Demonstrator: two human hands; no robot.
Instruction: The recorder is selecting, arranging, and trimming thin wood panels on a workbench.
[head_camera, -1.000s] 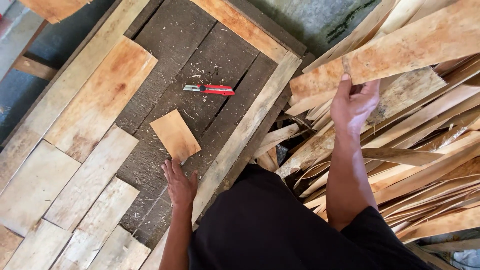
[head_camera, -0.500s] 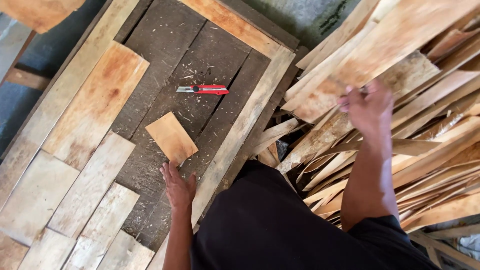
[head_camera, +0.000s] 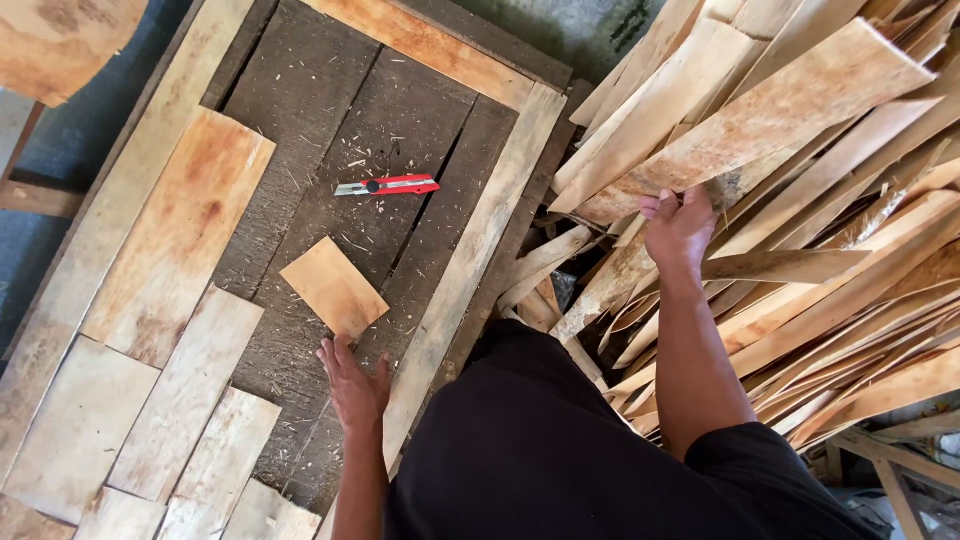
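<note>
My right hand (head_camera: 678, 228) grips the near end of a long thin wood veneer strip (head_camera: 770, 115), lifted above a heap of similar strips (head_camera: 850, 290) on the right. My left hand (head_camera: 354, 385) rests flat, fingers spread, on the dark plank work surface (head_camera: 390, 130), just below a small square veneer piece (head_camera: 333, 287) whose near corner it almost touches. A red utility knife (head_camera: 388, 186) lies on the dark planks farther away.
Pale rectangular veneer pieces (head_camera: 170, 340) lie side by side along the left of the surface. A long light board (head_camera: 470, 260) edges the surface on the right, another (head_camera: 420, 45) at the far end. My dark-clothed lap (head_camera: 540, 450) fills the bottom.
My right hand has pulled the long strip nearer and lower, turning it over the heap. The left hand stays flat by the small square piece.
</note>
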